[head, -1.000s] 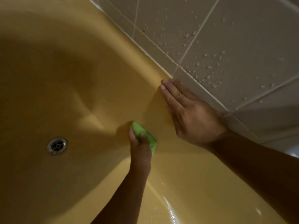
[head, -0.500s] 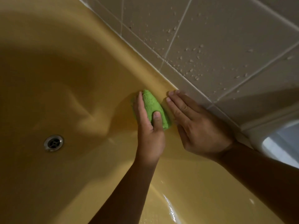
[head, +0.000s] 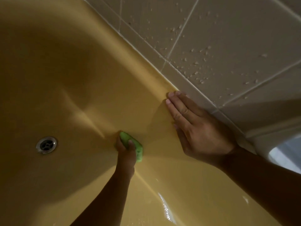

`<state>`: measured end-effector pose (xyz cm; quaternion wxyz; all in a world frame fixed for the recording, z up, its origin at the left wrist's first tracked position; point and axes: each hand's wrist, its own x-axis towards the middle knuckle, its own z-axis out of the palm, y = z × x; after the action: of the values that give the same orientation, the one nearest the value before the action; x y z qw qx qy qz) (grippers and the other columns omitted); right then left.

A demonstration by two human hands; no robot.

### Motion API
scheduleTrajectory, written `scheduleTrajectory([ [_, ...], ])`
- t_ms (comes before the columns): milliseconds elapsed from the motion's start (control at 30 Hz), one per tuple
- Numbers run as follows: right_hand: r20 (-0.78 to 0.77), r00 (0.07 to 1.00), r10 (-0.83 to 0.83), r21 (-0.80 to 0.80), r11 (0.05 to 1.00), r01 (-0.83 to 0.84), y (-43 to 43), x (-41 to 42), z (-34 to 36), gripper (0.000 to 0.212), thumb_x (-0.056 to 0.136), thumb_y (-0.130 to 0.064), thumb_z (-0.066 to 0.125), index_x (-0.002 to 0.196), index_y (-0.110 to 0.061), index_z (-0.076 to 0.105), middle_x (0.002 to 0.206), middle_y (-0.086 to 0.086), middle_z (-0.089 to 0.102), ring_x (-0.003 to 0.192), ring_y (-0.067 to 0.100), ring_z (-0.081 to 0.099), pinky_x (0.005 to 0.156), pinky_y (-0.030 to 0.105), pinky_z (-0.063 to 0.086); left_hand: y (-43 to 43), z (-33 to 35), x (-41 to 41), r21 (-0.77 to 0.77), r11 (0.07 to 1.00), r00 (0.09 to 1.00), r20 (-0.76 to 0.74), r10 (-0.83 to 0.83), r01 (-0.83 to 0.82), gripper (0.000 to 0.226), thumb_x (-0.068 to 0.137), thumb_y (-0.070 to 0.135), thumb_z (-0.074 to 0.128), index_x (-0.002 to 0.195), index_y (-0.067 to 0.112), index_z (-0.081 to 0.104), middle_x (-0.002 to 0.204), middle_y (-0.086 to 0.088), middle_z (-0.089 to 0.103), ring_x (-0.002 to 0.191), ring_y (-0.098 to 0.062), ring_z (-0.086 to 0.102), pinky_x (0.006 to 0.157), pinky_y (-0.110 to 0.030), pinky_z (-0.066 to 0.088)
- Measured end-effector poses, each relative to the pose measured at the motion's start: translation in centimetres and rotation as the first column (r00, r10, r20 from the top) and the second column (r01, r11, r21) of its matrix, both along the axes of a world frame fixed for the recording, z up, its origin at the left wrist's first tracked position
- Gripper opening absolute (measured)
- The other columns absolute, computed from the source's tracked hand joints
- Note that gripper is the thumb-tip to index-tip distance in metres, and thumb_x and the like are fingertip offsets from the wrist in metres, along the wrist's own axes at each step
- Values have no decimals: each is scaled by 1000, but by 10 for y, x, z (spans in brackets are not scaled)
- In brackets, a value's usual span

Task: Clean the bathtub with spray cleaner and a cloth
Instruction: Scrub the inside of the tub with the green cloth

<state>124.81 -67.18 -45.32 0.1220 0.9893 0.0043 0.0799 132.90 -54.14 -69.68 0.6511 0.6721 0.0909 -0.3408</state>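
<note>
Two hands: left hand (head: 126,154) clenches green cloth (head: 137,147) on the bathtub (head: 81,75) wall; right hand (head: 200,131) lies flat along its rim.

Mustard-yellow tub (head: 81,79) all over, with white glints low down. Bright green cloth (head: 138,150), faintly speckled. Silver drain (head: 46,145), dark at its centre. Tiles (head: 228,38) are greyish beige, crossed by pale grout lines and dotted with pale droplets.

Tiled wall (head: 228,38) seen above, with a pale fixture (head: 286,154) at the right edge.
The beige tiles are divided by pale grout lines (head: 179,35) and are dotted with water droplets (head: 197,74). The rounded white fixture is cut off by the frame and cannot be identified.
</note>
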Motion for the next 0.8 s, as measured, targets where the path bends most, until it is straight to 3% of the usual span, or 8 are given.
scheduleTrajectory([
  [67, -7, 1000, -2, -1, 1000, 2, 0, 2, 0, 64, 95, -5, 58, 153, 10, 36, 163, 26, 34, 154, 38, 28, 125, 49, 30, -12, 14, -5, -68, 986, 975, -178, 136, -150, 62, 110, 21, 45, 163, 35, 17, 160, -6, 38, 140, -30, 47, 118, -49, 38],
  [167, -23, 1000, 5, 18, 1000, -5, 0, 3, 0, 64, 95, -3, 56, 154, 10, 35, 163, 26, 32, 155, 39, 27, 124, 51, 30, -25, 63, -15, -196, 948, 947, -253, 197, -250, 60, 110, 20, 45, 161, 40, 22, 160, -2, 41, 137, -24, 51, 118, -50, 39],
  [300, -17, 1000, 11, 32, 999, -11, 0, 3, 1, 64, 95, -4, 54, 154, 11, 35, 163, 27, 32, 155, 40, 27, 124, 52, 29, -30, 130, -31, -383, 897, 975, -67, 211, -220, 57, 109, 22, 47, 157, 48, 30, 159, 11, 40, 135, -5, 52, 112, -34, 44],
  [433, -10, 1000, 19, 76, 997, -18, -2, 3, 1, 62, 95, -6, 48, 154, 9, 36, 162, 27, 34, 154, 40, 28, 125, 52, 29, -33, 166, -29, -518, 851, 972, 144, 185, -86, 60, 102, 27, 50, 149, 60, 34, 164, 12, 33, 145, -9, 43, 116, -45, 44],
  [533, 7, 1000, 10, 83, 996, -10, -2, 1, 1, 62, 94, -10, 41, 152, 9, 39, 160, 27, 36, 153, 41, 31, 125, 50, 29, -34, 170, -27, -497, 868, 960, 243, 138, 1, 62, 102, 29, 46, 151, 61, 28, 167, 11, 23, 150, -8, 33, 120, -46, 39],
  [667, 5, 1000, -1, 71, 997, 1, 0, 2, 0, 62, 94, -14, 39, 152, 9, 41, 160, 26, 39, 151, 41, 33, 123, 50, 32, -33, 170, -25, -335, 938, 913, 405, 56, 91, 66, 101, 33, 38, 160, 47, 13, 167, 10, 12, 153, -14, 23, 123, -45, 34],
  [800, 14, 1000, -13, 91, 996, 12, 1, -23, -1, 62, 94, -9, 44, 154, 6, 39, 162, 23, 36, 154, 40, 30, 124, 51, 30, -27, 176, -21, -318, 941, 923, 383, 18, 114, 63, 104, 31, 41, 158, 51, 16, 168, 10, 13, 152, -17, 28, 119, -46, 38],
])
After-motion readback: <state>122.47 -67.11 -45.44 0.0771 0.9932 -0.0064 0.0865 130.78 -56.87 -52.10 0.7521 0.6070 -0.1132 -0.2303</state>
